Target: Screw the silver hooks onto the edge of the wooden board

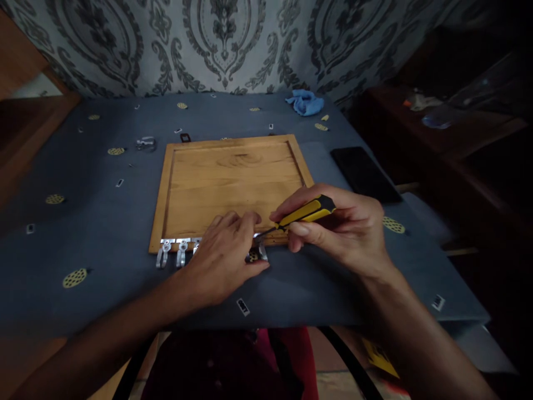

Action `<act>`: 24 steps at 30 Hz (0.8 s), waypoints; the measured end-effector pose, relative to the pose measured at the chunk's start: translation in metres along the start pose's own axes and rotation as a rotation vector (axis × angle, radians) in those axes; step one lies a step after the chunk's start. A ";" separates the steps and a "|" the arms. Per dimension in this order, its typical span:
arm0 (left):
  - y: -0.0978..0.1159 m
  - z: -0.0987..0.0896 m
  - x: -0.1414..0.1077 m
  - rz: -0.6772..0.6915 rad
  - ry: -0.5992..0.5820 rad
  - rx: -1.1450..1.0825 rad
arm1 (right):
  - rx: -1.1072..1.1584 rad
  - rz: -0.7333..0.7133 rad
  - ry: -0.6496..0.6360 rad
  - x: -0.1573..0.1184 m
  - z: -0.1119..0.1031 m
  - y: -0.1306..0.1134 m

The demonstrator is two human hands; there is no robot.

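Note:
A framed wooden panel point(233, 183) lies flat on the blue patterned cloth. Several metal clips point(181, 251) line its near edge and jut out over the cloth. My right hand point(341, 228) is closed round the yellow and black handle of a screwdriver point(306, 213), whose tip points left and down at a clip near the panel's near edge. My left hand point(227, 250) rests on that edge, its thumb and fingers around a metal clip point(262, 251) beside the tip. Part of the row of clips is hidden under my left hand.
Loose metal clips point(145, 144) lie at the back left of the cloth-covered table point(104, 222). A small brown frame-like piece point(185, 138) sits behind the panel. A crumpled blue cloth point(305, 103) is at the back right, with a black flat object point(366, 174) nearer.

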State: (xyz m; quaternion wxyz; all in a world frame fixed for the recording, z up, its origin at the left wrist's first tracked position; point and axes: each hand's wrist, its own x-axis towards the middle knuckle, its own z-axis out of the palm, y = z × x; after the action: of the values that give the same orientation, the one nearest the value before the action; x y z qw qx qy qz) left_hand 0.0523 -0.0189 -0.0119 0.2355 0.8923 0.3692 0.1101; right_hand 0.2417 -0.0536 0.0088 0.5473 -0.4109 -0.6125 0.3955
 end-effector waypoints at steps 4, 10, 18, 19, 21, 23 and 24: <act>0.002 -0.002 0.000 -0.008 -0.019 -0.010 | -0.036 -0.048 -0.021 0.002 -0.001 0.001; 0.004 -0.004 0.001 -0.023 -0.051 -0.014 | -0.154 -0.090 0.089 -0.002 0.006 0.004; 0.003 -0.004 0.001 -0.024 -0.048 -0.006 | -0.256 -0.148 0.192 -0.006 0.014 0.009; 0.003 -0.004 0.001 -0.017 -0.044 -0.005 | -0.252 -0.153 0.211 -0.006 0.014 0.009; 0.002 -0.004 0.000 -0.007 -0.039 -0.005 | -0.228 -0.171 0.286 -0.007 0.014 0.008; 0.002 -0.004 0.000 -0.005 -0.040 -0.007 | -0.183 -0.196 0.365 -0.007 0.014 0.007; 0.002 -0.004 0.000 -0.006 -0.039 -0.008 | -0.160 -0.210 0.387 -0.007 0.014 0.007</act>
State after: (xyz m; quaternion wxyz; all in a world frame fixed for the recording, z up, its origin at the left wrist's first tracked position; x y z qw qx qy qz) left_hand 0.0519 -0.0187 -0.0074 0.2466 0.8922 0.3667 0.0935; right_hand 0.2286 -0.0586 -0.0015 0.6583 -0.4554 -0.5650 0.2002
